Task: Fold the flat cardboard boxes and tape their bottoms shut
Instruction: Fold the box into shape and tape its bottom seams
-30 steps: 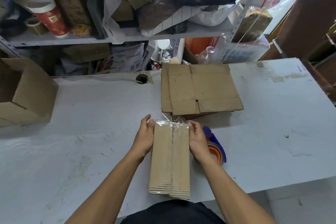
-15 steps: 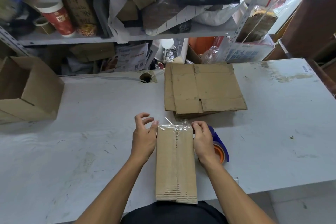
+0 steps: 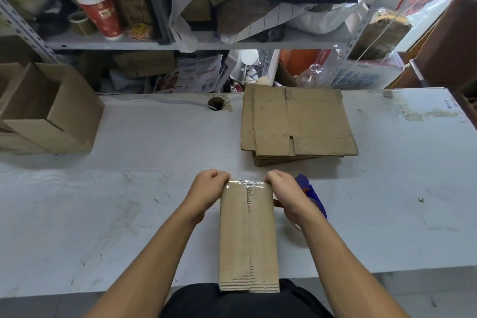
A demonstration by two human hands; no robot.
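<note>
Two curled hands, left hand point(image 3: 207, 190) and right hand point(image 3: 286, 192), grip the taped far end of the box point(image 3: 248, 237) standing between them.

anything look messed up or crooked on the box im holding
The clear tape at the far end of the box is bunched and wrinkled, not flat. The flap edges at the near end look ragged. Both hands grip that taped end.

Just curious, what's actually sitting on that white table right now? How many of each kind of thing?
Folded box being held: 1
Open box at the left edge: 1
Stack of flat boxes: 1 stack; sheets in it cannot be counted
Tape dispenser: 1
Total: 4
</note>
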